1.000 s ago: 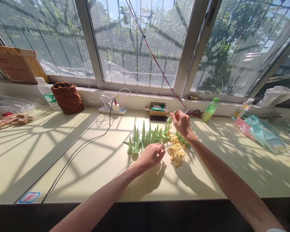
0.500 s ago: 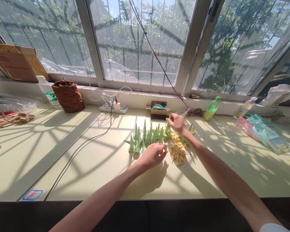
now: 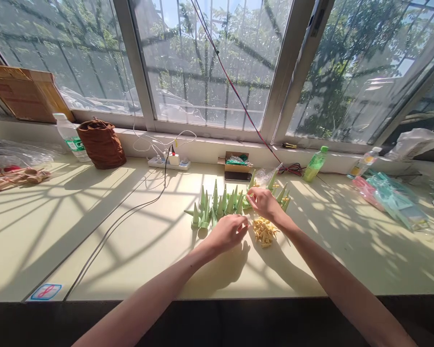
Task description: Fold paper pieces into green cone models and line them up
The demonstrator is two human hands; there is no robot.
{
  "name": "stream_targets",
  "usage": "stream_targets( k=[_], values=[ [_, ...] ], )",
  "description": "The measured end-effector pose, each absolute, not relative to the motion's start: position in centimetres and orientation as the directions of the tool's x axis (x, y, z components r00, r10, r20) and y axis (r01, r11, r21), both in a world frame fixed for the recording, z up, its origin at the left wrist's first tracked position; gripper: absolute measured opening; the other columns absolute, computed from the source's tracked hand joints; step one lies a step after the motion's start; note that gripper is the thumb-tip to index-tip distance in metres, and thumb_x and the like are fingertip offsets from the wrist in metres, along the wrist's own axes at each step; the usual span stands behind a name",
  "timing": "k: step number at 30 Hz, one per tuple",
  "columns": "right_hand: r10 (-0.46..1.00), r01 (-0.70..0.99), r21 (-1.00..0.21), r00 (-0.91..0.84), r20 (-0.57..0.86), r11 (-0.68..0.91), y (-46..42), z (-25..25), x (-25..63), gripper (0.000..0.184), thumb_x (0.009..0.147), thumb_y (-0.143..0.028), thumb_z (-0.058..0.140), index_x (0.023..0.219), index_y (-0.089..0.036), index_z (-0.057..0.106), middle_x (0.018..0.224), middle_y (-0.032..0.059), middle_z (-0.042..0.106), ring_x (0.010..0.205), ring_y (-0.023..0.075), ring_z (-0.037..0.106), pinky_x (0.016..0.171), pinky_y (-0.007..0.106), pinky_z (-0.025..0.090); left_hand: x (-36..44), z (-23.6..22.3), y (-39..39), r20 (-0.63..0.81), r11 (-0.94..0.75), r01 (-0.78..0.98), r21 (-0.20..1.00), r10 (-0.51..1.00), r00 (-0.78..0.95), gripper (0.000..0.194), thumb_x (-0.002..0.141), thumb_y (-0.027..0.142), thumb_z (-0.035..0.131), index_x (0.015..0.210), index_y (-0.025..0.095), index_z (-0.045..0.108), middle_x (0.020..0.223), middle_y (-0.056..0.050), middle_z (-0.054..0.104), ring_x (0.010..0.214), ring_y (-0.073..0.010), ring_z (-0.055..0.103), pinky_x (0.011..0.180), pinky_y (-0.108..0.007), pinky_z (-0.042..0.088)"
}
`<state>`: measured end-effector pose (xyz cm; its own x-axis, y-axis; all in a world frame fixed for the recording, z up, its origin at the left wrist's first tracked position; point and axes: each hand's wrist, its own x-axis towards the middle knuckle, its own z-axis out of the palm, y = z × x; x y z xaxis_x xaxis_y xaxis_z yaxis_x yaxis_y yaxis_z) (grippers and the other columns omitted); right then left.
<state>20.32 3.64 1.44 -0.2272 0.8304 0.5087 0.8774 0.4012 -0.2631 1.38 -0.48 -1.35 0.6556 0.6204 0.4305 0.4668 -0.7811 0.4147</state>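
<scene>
From me, at twelve o'clock, the green cones (image 3: 215, 198) look smooth and matt, like plastic. At eleven, the brown bag (image 3: 101, 145) looks like wrinkly cloth. At one, the green bottle (image 3: 315, 165) is shiny plastic.

You face a row of metal-framed windows (image 3: 210, 96), through which sunlit trees (image 3: 350, 72) are visible. Below the windows, a white ledge (image 3: 208, 148) borders the rear of your pale-yellow worktop (image 3: 141, 274), where direct sunlight casts crossed shadows (image 3: 80, 182) across the surface
</scene>
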Motion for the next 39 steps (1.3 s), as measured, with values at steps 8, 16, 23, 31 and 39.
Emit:
stream_targets(
  k=[8,16,23,31,39],
  values=[
    [0.909,0.91,-0.223,-0.272,0.314,0.349,3.4,-2.3,21.4,0.024,0.088,-0.029,0.06,0.108,-0.016,0.061,0.079,0.004,0.064,0.077,0.0189,0.06,0.069,0.026,0.043,1.3,-0.8,-0.8,0.369,-0.755,0.501,0.424,0.649,0.665,0.021,0.092,0.022,0.049,0.075,0.014,0.061,0.068,-0.002,0.06,0.06,-0.0129,0.053,0.059,-0.023,0.038],
    [0.93,0.936,-0.21,-0.215,0.299,0.284,2.7,-2.7,20.8,0.015,0.09,-0.029,0.06,0.101,-0.018,0.061,0.08,0.0035,0.063,0.076,0.0174,0.059,0.064,0.024,0.039,1.1,-1.0,-0.6,0.37,-0.763,0.497,0.413,0.639,0.674,0.022,0.092,0.023,0.048,0.079,0.015,0.063,0.07,-0.003,0.061,0.061,-0.0131,0.053,0.06,-0.024,0.036],
    [0.92,0.927,-0.22,-0.227,0.318,0.305,2.3,-2.6,20.7,0.02,0.087,-0.034,0.064,0.099,-0.019,0.062,0.082,0.0027,0.064,0.072,0.0163,0.059,0.06,0.024,0.037,1.0,-0.9,-0.4,0.384,-0.756,0.486,0.44,0.647,0.659,0.023,0.093,0.024,0.047,0.076,0.014,0.059,0.069,-0.002,0.059,0.06,-0.0125,0.051,0.059,-0.023,0.035],
    [0.901,0.918,-0.245,-0.203,0.383,0.311,2.2,-2.7,20.5,0.017,0.087,-0.036,0.062,0.088,-0.018,0.061,0.072,0.0014,0.061,0.067,0.0161,0.056,0.057,0.024,0.035,1.0,-0.9,-0.3,0.405,-0.76,0.458,0.461,0.639,0.653,0.023,0.092,0.022,0.048,0.074,0.014,0.059,0.067,-0.001,0.057,0.058,-0.0113,0.048,0.057,-0.023,0.035],
    [0.766,0.734,-0.463,-0.12,0.631,0.497,0.7,-0.8,20.3,0.022,0.09,-0.038,0.059,0.095,-0.016,0.06,0.061,-0.0034,0.053,0.052,0.0114,0.048,0.054,0.024,0.04,1.1,0.0,-0.6,0.42,-0.627,0.364,0.689,0.754,0.505,0.041,0.096,0.038,0.045,0.064,0.014,0.056,0.055,0.002,0.052,0.05,-0.0086,0.042,0.052,-0.022,0.031]
  ],
)
